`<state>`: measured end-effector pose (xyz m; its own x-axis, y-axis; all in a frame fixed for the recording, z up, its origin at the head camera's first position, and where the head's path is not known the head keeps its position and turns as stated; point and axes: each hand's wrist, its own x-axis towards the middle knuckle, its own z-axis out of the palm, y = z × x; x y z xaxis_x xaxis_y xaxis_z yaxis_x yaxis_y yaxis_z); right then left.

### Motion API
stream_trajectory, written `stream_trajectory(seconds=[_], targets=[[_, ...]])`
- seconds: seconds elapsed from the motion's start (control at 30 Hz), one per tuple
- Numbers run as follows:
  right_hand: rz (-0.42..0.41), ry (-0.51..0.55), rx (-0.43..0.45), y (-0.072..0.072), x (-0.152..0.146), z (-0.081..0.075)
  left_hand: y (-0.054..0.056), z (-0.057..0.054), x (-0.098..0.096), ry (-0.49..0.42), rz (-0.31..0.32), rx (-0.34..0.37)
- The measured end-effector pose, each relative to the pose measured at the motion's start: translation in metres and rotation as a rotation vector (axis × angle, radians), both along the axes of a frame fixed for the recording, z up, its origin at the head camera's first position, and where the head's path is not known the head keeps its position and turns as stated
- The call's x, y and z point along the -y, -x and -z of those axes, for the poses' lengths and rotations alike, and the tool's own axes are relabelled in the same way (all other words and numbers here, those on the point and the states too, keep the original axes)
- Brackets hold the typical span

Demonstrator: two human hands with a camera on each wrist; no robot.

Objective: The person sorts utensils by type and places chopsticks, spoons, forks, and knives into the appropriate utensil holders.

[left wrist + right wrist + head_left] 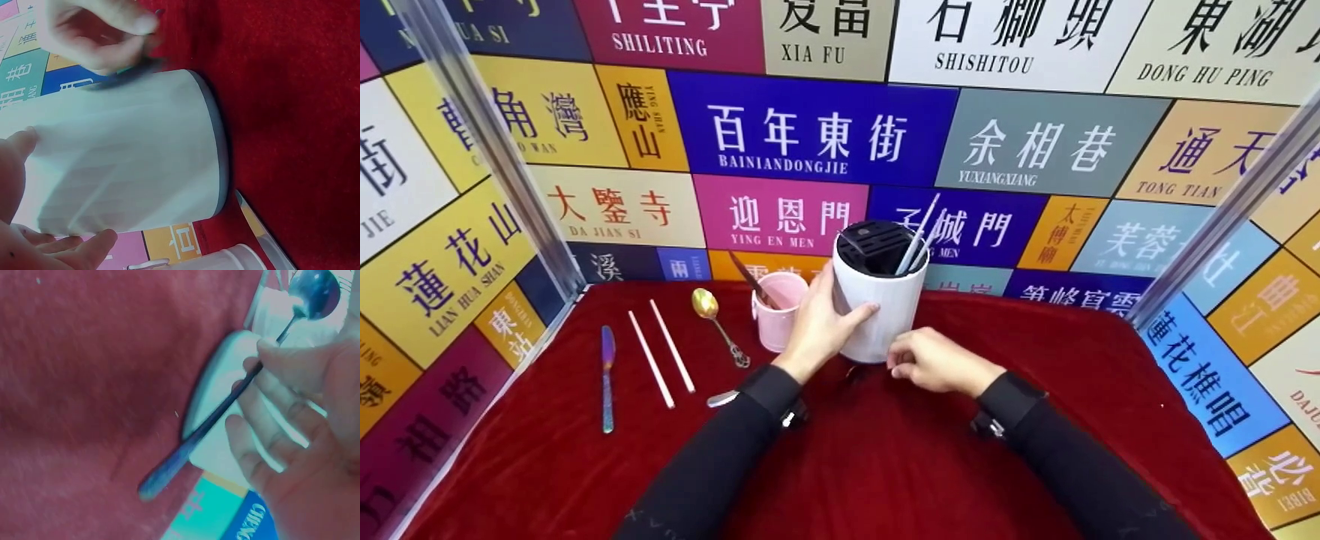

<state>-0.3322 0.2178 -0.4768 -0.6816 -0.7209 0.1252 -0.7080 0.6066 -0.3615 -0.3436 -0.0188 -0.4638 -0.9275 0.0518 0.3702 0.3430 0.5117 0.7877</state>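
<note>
A white cylindrical holder (pixel 877 315) with a black slotted insert (pixel 877 244) stands upright on the red cloth. My left hand (pixel 819 322) grips its left side, thumb across the front. Light-coloured slender items (pixel 915 240) stick up from the insert's right side. Low by the holder's right side is my right hand (pixel 934 361), which pinches a spoon (pixel 216 417) by its dark handle between thumb and fingers. That spoon's shiny bowl shows in the right wrist view but is hard to make out in the head view.
Left of the holder stands a pink cup (pixel 781 326) with a dark reddish utensil (pixel 750 276) in it. A gold spoon (pixel 705 304), two pale sticks (pixel 651 358) and an iridescent knife (pixel 607 382) lie farther left. A silver utensil (pixel 721 400) is partly hidden by my left wrist.
</note>
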Motion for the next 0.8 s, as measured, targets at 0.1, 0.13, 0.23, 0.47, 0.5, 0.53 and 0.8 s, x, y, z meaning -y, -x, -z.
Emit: stream_trajectory(seconds=[0.1, 0.13, 0.23, 0.47, 0.5, 0.53, 0.8], targets=[[-0.040, 0.045, 0.001, 0.001, -0.004, -0.011, 0.000, 0.001, 0.001, 0.012, -0.002, 0.002], [-0.050, 0.063, -0.002, 0.000, -0.005, -0.015, 0.000, 0.001, 0.001, 0.015, -0.004, 0.001], [-0.049, 0.134, 0.014, -0.001, -0.007, -0.028, 0.001, 0.002, 0.002, 0.018, -0.009, -0.004], [0.034, 0.392, 0.003, -0.012, -0.002, -0.062, 0.001, 0.002, 0.001, 0.013, -0.006, -0.028], [0.052, 0.442, -0.010, -0.013, 0.000, -0.067, 0.001, 0.002, 0.001, 0.015, -0.009, -0.025], [0.070, 0.492, -0.024, -0.015, 0.002, -0.072, 0.001, 0.001, 0.001, 0.016, -0.012, -0.020], [0.162, 0.834, -0.084, -0.028, 0.017, -0.106, 0.001, 0.002, 0.001, 0.007, -0.007, 0.007]])
